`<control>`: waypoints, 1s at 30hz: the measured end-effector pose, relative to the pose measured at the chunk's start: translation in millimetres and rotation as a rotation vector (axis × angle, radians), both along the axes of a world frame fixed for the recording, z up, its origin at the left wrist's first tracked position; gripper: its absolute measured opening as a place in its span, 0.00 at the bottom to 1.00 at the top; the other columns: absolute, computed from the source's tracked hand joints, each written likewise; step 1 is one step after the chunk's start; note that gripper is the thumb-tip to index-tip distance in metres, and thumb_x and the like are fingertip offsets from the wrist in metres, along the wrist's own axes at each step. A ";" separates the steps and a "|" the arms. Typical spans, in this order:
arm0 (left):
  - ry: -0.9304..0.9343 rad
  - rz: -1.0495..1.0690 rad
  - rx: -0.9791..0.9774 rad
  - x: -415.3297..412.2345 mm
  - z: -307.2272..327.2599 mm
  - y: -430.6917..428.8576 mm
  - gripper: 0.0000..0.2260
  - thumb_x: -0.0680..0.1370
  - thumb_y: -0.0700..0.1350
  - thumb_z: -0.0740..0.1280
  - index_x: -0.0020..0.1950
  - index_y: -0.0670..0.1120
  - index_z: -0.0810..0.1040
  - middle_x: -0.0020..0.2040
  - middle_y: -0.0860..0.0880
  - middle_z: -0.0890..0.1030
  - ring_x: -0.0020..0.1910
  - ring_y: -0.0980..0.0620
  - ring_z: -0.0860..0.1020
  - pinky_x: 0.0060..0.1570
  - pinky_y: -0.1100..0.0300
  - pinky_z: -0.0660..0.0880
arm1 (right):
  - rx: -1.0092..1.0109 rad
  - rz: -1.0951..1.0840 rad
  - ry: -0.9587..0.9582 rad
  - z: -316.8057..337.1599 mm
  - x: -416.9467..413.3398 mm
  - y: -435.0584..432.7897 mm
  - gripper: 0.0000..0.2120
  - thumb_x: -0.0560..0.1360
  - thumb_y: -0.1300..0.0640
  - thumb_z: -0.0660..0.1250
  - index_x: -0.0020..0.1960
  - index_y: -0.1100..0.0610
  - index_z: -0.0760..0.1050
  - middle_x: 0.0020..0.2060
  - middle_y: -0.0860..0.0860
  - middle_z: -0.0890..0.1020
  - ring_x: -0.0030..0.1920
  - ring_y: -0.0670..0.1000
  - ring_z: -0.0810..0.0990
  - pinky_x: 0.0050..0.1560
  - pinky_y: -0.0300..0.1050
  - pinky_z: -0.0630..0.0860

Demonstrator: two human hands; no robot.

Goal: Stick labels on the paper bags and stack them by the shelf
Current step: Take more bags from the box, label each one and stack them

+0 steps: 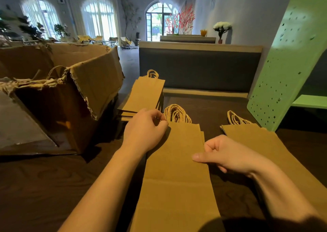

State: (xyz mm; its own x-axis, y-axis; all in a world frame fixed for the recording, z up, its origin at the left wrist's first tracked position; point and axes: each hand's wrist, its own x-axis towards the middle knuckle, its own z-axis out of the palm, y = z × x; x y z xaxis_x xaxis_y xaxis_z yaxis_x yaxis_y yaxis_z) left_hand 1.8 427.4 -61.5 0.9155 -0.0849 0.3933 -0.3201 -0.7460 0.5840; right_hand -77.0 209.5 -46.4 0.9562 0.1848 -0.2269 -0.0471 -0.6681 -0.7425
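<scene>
A stack of flat brown paper bags (177, 175) with twine handles lies on the dark wooden table (44, 182) right in front of me. My left hand (146, 127) has its fingers curled at the stack's top left corner, beside the handles, and seems to pinch the top bag there. My right hand (228, 155) pinches the stack's right edge, thumb flat on top and fingers curled at the side. A second stack of bags (276, 152) lies to the right and a third stack (145, 97) farther back. No label is visible.
A large torn cardboard box (70, 93) stands open on the left, close to my left arm. A green perforated shelf unit (283, 68) rises at the right. A dark bench back (200, 67) closes off the far side of the table.
</scene>
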 end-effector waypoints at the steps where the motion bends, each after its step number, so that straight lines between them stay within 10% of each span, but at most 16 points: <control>1: -0.031 0.001 0.010 -0.2 0.8 0.4 0.05 0.78 0.53 0.67 0.53 0.59 0.80 0.50 0.57 0.75 0.43 0.60 0.74 0.36 0.67 0.66 | 0.018 -0.033 -0.025 -0.2 0.7 0.1 0.22 0.72 0.38 0.70 0.32 0.54 0.71 0.21 0.48 0.72 0.22 0.45 0.68 0.33 0.37 0.69; 5: -0.302 -0.256 -0.166 -12.6 8.6 -0.3 0.06 0.79 0.47 0.69 0.54 0.54 0.82 0.46 0.59 0.75 0.45 0.61 0.74 0.40 0.72 0.68 | -0.086 -0.379 -0.323 -15.6 15.3 -10.3 0.19 0.79 0.44 0.66 0.36 0.56 0.75 0.27 0.50 0.78 0.32 0.49 0.78 0.42 0.50 0.79; 8: -0.251 -0.463 -0.121 -22.0 8.9 -4.2 0.05 0.79 0.47 0.69 0.51 0.54 0.83 0.43 0.58 0.81 0.44 0.58 0.78 0.42 0.62 0.76 | -0.456 -0.655 -0.332 -27.3 25.7 -26.6 0.09 0.78 0.44 0.65 0.51 0.48 0.78 0.51 0.50 0.80 0.59 0.55 0.76 0.64 0.63 0.71; 10: -0.151 -0.505 -0.073 -22.9 5.1 -6.9 0.04 0.78 0.49 0.70 0.49 0.57 0.83 0.41 0.58 0.83 0.43 0.58 0.80 0.42 0.56 0.80 | -0.666 -0.704 -0.042 -32.1 28.6 -42.9 0.27 0.76 0.39 0.66 0.71 0.45 0.68 0.73 0.54 0.66 0.75 0.61 0.58 0.70 0.74 0.54; 13: -0.103 -0.528 -0.011 -21.0 0.9 -8.5 0.03 0.78 0.52 0.69 0.49 0.59 0.83 0.42 0.61 0.83 0.45 0.60 0.81 0.45 0.53 0.81 | -0.589 -0.770 0.145 -34.9 28.3 -57.4 0.44 0.72 0.33 0.67 0.80 0.44 0.51 0.80 0.55 0.50 0.78 0.65 0.47 0.69 0.78 0.48; 22: -0.071 -0.533 -0.001 -19.3 -3.3 -9.0 0.03 0.78 0.52 0.70 0.47 0.60 0.84 0.42 0.64 0.83 0.46 0.64 0.80 0.45 0.60 0.79 | -0.579 -0.759 -0.012 -46.5 34.6 -63.6 0.25 0.79 0.38 0.57 0.67 0.53 0.71 0.61 0.56 0.75 0.62 0.62 0.73 0.63 0.64 0.71; 30: -0.040 -0.538 -0.006 -19.2 -2.3 -7.8 0.03 0.78 0.53 0.70 0.48 0.60 0.84 0.44 0.64 0.83 0.48 0.62 0.80 0.46 0.61 0.79 | -0.415 -0.681 -0.683 -13.5 17.3 -39.1 0.15 0.85 0.50 0.50 0.48 0.52 0.73 0.36 0.48 0.77 0.39 0.52 0.77 0.37 0.47 0.73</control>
